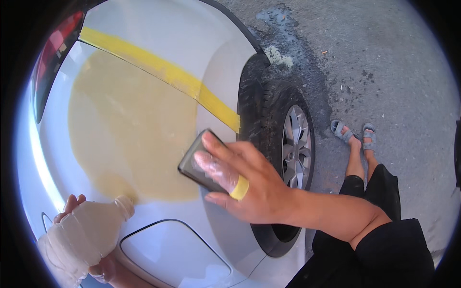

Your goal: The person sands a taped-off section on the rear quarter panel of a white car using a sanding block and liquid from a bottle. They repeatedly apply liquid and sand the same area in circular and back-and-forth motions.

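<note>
My right hand [245,187] is closed around a dark rectangular sanding block [200,163], laid over the right edge of a tan filler patch [129,125] on the white car panel. One finger is wrapped in clear plastic, bound with a yellow band [239,187]. At the lower left my left hand [103,269] grips a cloudy plastic bottle [86,235]. Its neck points at the lower edge of the patch, and a small tan wet spot lies beside it. Most of that hand is hidden behind the bottle.
Yellow masking tape [158,67] runs along a panel seam above the patch. A fuel flap [175,252] is below, a red tail light [57,43] at upper left. The wheel [295,144] stands right of the panel. My sandalled feet [355,134] are on grey pavement [394,72] with wet stains.
</note>
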`<state>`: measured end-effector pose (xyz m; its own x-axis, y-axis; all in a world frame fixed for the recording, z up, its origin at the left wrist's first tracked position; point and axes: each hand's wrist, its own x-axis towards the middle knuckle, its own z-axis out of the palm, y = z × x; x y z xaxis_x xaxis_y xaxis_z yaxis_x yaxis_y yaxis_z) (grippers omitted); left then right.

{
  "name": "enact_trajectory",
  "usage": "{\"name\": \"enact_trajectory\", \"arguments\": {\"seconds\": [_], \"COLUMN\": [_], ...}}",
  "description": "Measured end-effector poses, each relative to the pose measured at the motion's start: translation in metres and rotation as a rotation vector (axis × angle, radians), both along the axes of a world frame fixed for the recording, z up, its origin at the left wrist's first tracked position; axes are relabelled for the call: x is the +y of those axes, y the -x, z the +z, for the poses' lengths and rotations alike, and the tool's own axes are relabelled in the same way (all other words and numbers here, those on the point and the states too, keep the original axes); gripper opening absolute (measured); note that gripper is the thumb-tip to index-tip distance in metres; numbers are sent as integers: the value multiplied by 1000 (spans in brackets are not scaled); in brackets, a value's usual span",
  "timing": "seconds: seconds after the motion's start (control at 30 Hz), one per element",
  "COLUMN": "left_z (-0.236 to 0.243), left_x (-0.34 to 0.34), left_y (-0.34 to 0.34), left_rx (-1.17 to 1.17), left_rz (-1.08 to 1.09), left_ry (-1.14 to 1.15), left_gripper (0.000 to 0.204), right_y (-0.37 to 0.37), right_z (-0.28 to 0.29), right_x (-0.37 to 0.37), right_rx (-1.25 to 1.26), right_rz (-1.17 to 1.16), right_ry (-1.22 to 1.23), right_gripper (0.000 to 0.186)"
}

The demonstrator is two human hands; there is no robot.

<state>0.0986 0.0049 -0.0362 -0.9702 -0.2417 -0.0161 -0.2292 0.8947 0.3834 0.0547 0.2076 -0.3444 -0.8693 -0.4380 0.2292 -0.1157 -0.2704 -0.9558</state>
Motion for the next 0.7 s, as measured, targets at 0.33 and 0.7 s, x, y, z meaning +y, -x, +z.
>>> {"name": "enact_trajectory", "arguments": {"seconds": [0.33,0.7], "left_z": [3,5], "left_x": [14,8], "left_y": [8,7], "left_rx": [45,10], "left_rz": [39,-6], "left_ry": [45,35], "left_gripper": [108,109], "right_y": [31,24], "right_z": [-10,-16], "right_x": [-6,-11], "right_rx": [-8,-44], "right_rz": [-36,-8], "right_ry": [-18,19], "right_gripper": [73,78]}}
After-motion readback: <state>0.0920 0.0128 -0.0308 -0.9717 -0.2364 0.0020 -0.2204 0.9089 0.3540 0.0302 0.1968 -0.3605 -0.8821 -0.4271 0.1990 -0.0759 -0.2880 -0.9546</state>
